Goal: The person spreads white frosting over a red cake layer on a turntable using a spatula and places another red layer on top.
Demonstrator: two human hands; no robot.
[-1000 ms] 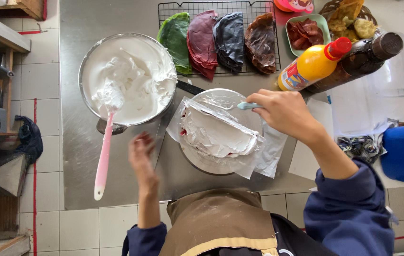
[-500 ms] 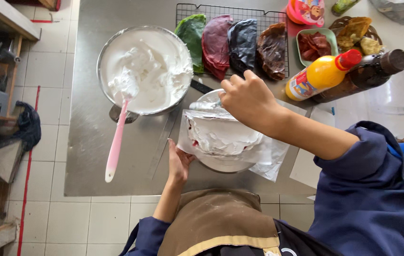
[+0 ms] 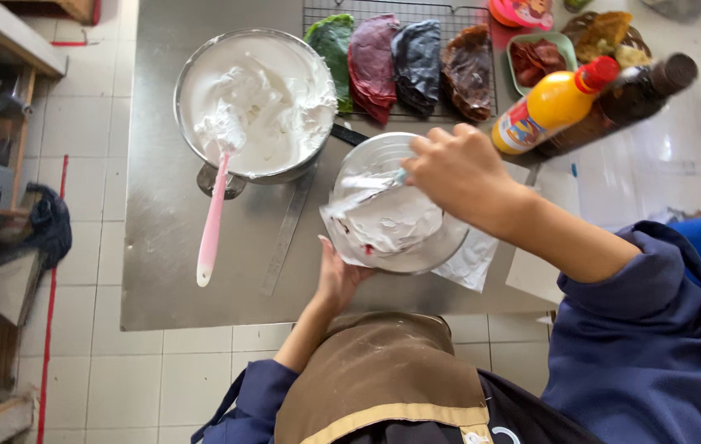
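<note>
**Cream being spread on a round cake at the steel tabletop**

Head view: The right hand (image 3: 459,171) is curled shut around the handle of a spatula (image 3: 371,182), whose blade lies on the white cream covering the round cake (image 3: 387,222). The cake sits on a clear round stand (image 3: 437,251) with white paper (image 3: 472,261) under it, near the front edge of the steel tabletop (image 3: 169,271). The left hand (image 3: 338,275) touches the near left edge of the stand, fingers against its rim; whether it grips or only steadies it I cannot tell. Left of the cake stands a metal bowl (image 3: 190,78) full of white cream, with a pink scraper (image 3: 212,222) leaning out of it. Behind the cake, a wire rack (image 3: 318,12) carries coloured flat cakes (image 3: 396,66). To the right stand an orange bottle (image 3: 552,105) and a dark bottle (image 3: 626,99).
</note>
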